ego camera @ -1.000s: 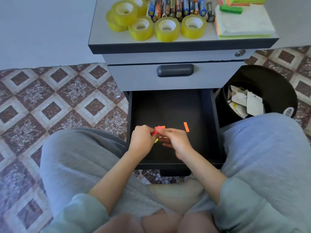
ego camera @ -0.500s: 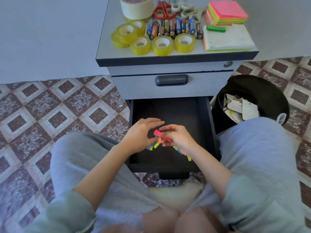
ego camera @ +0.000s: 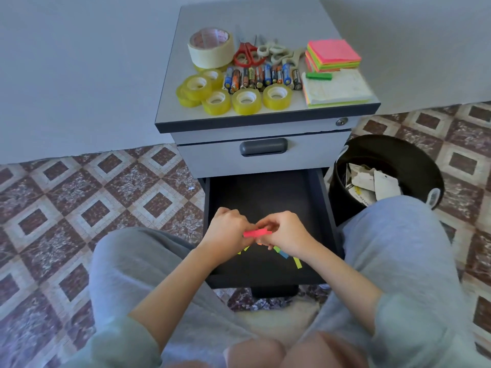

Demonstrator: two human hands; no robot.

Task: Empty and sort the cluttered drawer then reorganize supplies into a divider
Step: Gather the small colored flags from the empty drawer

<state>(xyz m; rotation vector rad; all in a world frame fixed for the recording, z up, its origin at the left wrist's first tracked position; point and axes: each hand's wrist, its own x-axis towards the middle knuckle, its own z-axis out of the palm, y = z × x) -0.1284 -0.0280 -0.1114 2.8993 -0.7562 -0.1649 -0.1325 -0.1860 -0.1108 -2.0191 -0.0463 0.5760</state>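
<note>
Above the front half of the open black drawer (ego camera: 265,192), a person's left hand (ego camera: 225,231) and right hand (ego camera: 288,236) are meeting. Both are pinching one small stack of pink sticky tabs (ego camera: 256,233) between curled fingers and thumbs, and the stack is lying level between them, clear of the drawer floor. Under the hands, loose tabs are lying scattered near the drawer's front wall: a yellow-green tab (ego camera: 297,262) at the right, a blue tab (ego camera: 283,254) just beside it, and yellow tips (ego camera: 245,248) showing below the left hand.

The drawer is standing pulled out from a grey cabinet (ego camera: 202,19), directly beneath a closed upper drawer with a dark handle (ego camera: 263,146). On the cabinet top, supplies are sitting in groups. Yellow tape rolls (ego camera: 245,101) are lining the front edge, with a wide cream tape roll (ego camera: 211,50) behind them. A row of batteries (ego camera: 261,77) is lying in the middle, and red-handled scissors (ego camera: 248,55) are resting next to pale-handled pairs. At the right, a stack of neon sticky notes (ego camera: 333,53) is sitting behind a white pad (ego camera: 336,87), and a green strip (ego camera: 318,75) is lying across the pad's back edge.

A black bin (ego camera: 414,152) holding paper scraps (ego camera: 372,181) is standing just right of the cabinet. The person's knees in grey trousers (ego camera: 132,261) are flanking the drawer on a patterned tile floor (ego camera: 79,195).
</note>
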